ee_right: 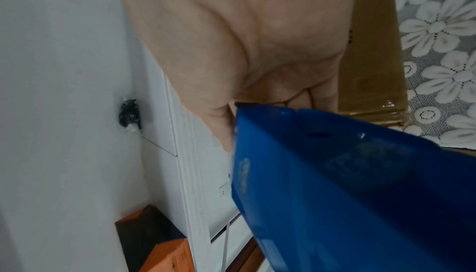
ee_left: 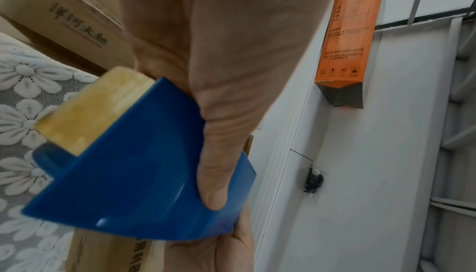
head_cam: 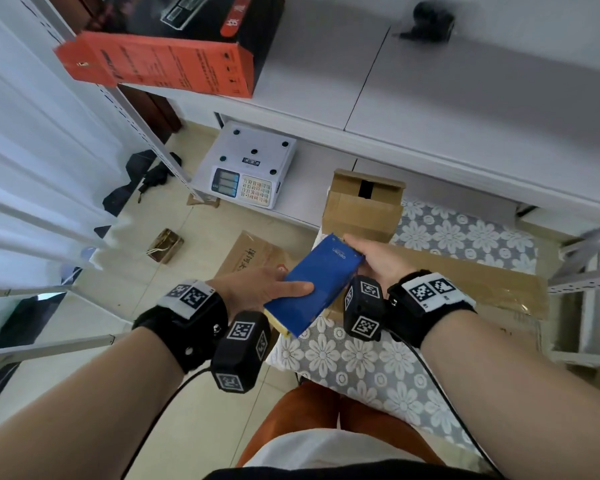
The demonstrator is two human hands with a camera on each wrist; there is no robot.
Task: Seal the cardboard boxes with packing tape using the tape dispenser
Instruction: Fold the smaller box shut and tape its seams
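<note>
At the centre of the head view the blue tape dispenser (head_cam: 314, 284) is held up between both hands, above the near left corner of the bench (head_cam: 354, 368) with its flowered cover; it is judged to be held so in order to ready the tape before a box is sealed. On its left, the left hand (head_cam: 257, 289) grips the lower end, the thumb curled over the blue top face and the other fingers (ee_left: 242, 241) wrapped beneath; in the left wrist view the yellowish tape roll (ee_left: 92, 109) is seen projecting from that end. The long axis of the dispenser runs from lower left to upper right of the head view, the far end pointing toward the small cardboard box (head_cam: 362, 206), whose flaps stand partly open, a dark gap showing at the top. On the right, the right hand (head_cam: 378, 259) is closed on the upper end, the thumb on the top edge; whether the loose tape end is pinched cannot be told. A flat long cardboard box (head_cam: 475, 275) lies just behind this hand, apparently already taped along its seam.
</note>
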